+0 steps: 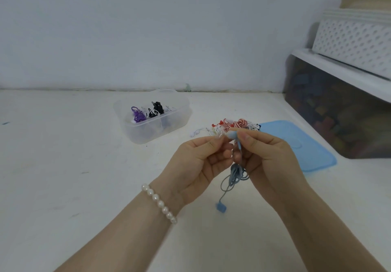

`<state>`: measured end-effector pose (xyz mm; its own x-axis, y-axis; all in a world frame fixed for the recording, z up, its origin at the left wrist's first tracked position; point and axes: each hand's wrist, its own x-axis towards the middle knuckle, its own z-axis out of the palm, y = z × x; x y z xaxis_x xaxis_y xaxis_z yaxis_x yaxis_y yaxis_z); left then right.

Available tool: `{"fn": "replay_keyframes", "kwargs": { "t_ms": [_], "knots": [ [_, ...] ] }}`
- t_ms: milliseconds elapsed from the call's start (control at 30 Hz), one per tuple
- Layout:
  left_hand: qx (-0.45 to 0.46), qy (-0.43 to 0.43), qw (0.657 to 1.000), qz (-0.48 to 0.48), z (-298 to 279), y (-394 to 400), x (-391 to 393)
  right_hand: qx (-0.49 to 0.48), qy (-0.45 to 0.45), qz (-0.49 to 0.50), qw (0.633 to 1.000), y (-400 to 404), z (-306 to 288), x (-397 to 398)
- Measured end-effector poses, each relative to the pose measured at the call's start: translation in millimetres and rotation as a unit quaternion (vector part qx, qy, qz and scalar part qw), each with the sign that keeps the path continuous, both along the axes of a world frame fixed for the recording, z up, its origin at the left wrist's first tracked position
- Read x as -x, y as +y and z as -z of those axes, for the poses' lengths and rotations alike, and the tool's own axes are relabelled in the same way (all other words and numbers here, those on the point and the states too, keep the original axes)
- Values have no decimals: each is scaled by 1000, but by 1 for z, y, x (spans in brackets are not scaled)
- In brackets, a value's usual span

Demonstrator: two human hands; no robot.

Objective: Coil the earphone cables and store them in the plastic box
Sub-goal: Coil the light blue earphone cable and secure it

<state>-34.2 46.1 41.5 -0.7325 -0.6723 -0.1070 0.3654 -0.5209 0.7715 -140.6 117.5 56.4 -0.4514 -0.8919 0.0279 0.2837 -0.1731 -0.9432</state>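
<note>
A blue earphone cable hangs in loops between my two hands, its blue plug dangling lowest. My right hand pinches the cable just under a pale blue earbud. My left hand pinches the cable's other end at its fingertips. The clear plastic box stands open behind at the left, with coiled purple, black and white earphones inside. A pile of loose red, white and dark earphones lies on the white table just beyond my hands.
The box's blue lid lies flat at the right of the pile. A large dark storage bin with a white lid stands at the far right, a white perforated basket on top. A wall closes the table's back.
</note>
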Motion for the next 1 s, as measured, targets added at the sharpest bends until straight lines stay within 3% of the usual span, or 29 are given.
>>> {"fn": "replay_keyframes", "kwargs": {
  "t_ms": [167, 267, 333, 433, 533, 733, 867, 1000],
  "knots": [
    [166, -121, 978, -27, 6, -2, -1, 18, -135, 6, 991, 2, -5, 13],
    [245, -153, 956, 57, 7, 5, -1, 50, -224, 8, 973, 3, -9, 20],
    [225, -136, 958, 117, 5, 11, -1, 62, -222, 13, 973, 3, -10, 23],
    [130, -101, 975, 147, 2, 16, 2, 60, -126, 50, 989, 2, -3, 28],
    [70, -66, 989, 110, 1, 6, 2, 48, -3, 90, 995, -1, 3, 27],
    [1, -24, 998, 59, -8, -8, -4, 6, 254, 74, 964, -11, 22, 6],
    [-61, -37, 996, -59, -21, -34, -11, -2, 297, 91, 951, -15, 25, 7],
    [-9, -99, 983, -155, -47, -83, -23, -15, 290, 119, 949, -14, 27, 13]
  ]
}}
